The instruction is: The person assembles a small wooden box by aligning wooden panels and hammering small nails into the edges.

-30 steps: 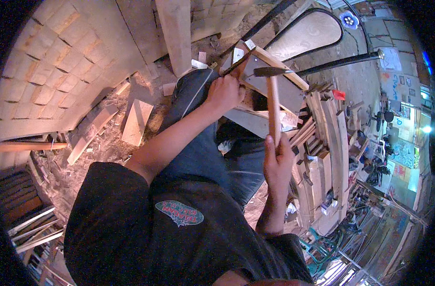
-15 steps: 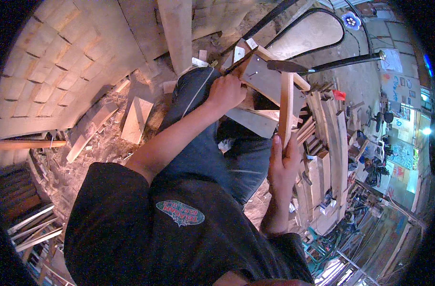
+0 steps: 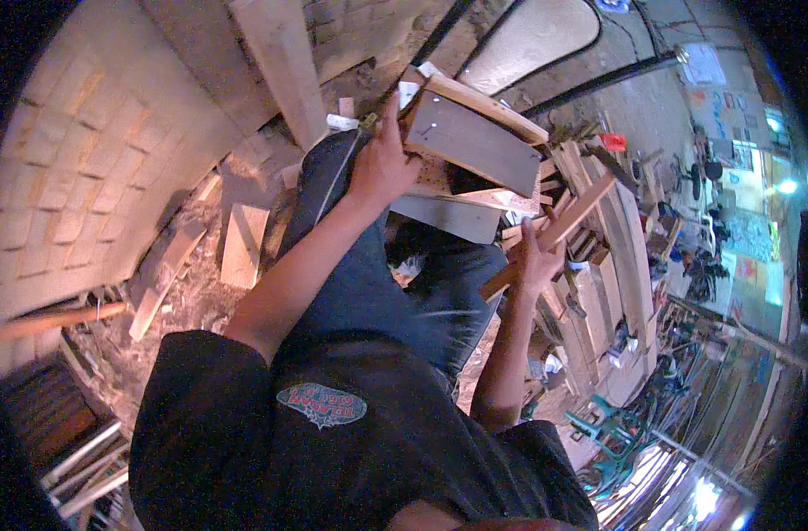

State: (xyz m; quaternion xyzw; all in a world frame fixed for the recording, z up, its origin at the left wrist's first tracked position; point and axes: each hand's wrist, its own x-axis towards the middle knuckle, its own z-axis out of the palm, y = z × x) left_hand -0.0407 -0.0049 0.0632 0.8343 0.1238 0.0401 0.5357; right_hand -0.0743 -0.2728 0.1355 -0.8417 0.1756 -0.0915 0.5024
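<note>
In the head view, grasping a hammer point(image 3: 586, 206) in the fingers of the right hand point(image 3: 534, 263), and touching with the nearer left hand point(image 3: 384, 168) (clenched or not, cannot tell) a wooden box point(image 3: 481, 147) up-left of the hammer, with long axis slanting down rightward.

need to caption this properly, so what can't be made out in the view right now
All in the head view:
- hammer: handle partly hidden by the right grip; head blurred
- board: gap beneath it lost in shadow
- white spot on the board: too small to identify
- pale panel: cut off by the upper edge
</note>
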